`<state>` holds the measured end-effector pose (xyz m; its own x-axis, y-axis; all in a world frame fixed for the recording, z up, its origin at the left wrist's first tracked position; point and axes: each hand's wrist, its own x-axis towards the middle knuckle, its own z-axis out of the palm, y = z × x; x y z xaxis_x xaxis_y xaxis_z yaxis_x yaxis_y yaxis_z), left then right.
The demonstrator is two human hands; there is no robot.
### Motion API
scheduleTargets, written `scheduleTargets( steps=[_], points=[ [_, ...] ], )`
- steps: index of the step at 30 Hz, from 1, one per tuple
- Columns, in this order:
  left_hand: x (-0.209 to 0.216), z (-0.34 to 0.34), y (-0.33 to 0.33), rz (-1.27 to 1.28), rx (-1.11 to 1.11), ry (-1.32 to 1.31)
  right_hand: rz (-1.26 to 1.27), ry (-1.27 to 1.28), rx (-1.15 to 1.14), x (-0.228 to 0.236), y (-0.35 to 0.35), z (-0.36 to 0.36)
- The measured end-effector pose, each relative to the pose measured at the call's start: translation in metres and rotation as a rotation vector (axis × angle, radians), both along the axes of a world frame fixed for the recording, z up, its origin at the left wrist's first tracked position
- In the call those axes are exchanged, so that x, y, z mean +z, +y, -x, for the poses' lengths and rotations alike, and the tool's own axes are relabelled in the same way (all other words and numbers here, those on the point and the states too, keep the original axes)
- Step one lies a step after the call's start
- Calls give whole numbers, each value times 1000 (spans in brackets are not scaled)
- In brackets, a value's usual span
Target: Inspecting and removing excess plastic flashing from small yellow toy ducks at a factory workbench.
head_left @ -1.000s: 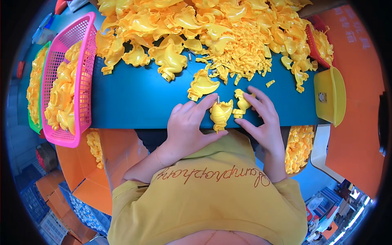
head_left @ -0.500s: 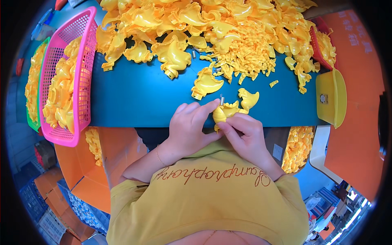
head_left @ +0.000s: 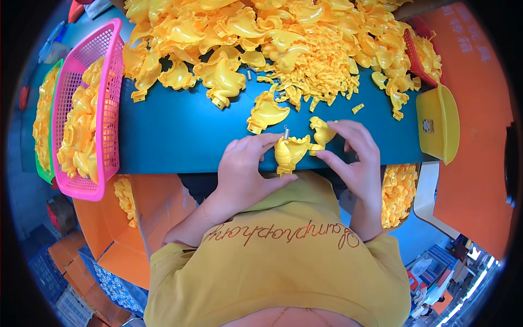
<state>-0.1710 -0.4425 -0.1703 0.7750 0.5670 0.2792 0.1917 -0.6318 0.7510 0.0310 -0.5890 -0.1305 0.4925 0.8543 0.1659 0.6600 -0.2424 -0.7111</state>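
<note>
My left hand [head_left: 245,168] holds a curved yellow plastic shell half [head_left: 291,154] at the table's near edge, its thumb stretched along the lower end. A small metal spring [head_left: 286,132] stands up at the top of that half. Just to the right lies a second yellow shell half [head_left: 322,132], which looks bird-shaped. My right hand [head_left: 358,155] is spread around it, fingertips by the upper edge and thumb by the lower tab; the grip looks loose. Another yellow shell half [head_left: 268,111] rests on the blue-green table [head_left: 180,128] farther off.
Yellow shells [head_left: 190,27] and small yellow pieces [head_left: 321,76] are heaped along the far side. A pink basket [head_left: 111,109] of shells stands left, beside a green basket [head_left: 53,169]. At right are a yellow bin [head_left: 445,122] and a red basket [head_left: 417,60]. Orange boxes [head_left: 158,201] sit below the table.
My right hand has let go of the shell half in my left hand and moved right, opening around the second half. The held half now shows its hollow side more. The view has shifted slightly.
</note>
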Motion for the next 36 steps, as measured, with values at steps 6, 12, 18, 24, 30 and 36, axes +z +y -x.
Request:
scheduleTargets(
  steps=[6, 12, 18, 24, 30, 36],
  points=[
    [1, 0, -2, 48, 14, 25, 89, 50, 134, -13, -5, -15],
    [1, -1, 0, -1, -3, 75, -63, 266, 189, -22, -16, -10],
    [-3, -2, 0, 10, 1, 15, -182, 235, 376, -35, -6, 15],
    [-2, -1, 0, 40, 6, 12, -148, 90, 401, -37, -1, 16],
    [-1, -1, 0, 37, 9, 16, -123, -3, 399, -33, -2, 17],
    [-3, -1, 2, 32, -10, -8, -8, -79, 380, -19, -1, 21]
  ],
)
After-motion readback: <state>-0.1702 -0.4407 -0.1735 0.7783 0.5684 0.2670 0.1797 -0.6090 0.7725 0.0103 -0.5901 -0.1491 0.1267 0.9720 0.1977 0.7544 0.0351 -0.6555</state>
